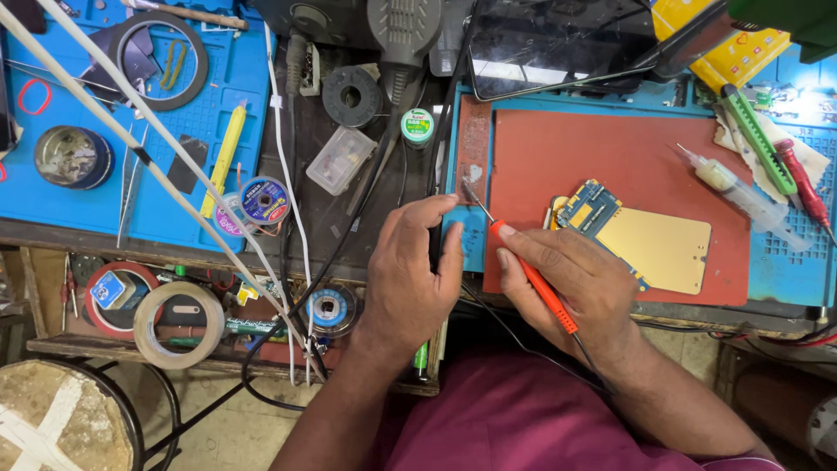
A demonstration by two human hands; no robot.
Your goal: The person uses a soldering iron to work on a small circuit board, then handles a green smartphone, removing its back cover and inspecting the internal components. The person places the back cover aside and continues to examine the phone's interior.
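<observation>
My right hand (584, 279) holds a thin red probe (532, 275) like a pen, its metal tip (471, 194) pointing up and left over the edge of the red mat (610, 157). My left hand (408, 270) is curled around a slim black probe (434, 244), with its fingertips close to the red probe's tip. A blue circuit board with a gold plate (649, 244) lies on the red mat just right of my right hand, and neither hand touches it.
A clear syringe (732, 185), a green tool (755, 139) and a red screwdriver (802, 181) lie at the right. A dark-screened device (558, 44) lies at the back. On the left are a blue mat (205, 78), wire spools (264, 201), tape rolls (179, 324) and loose cables.
</observation>
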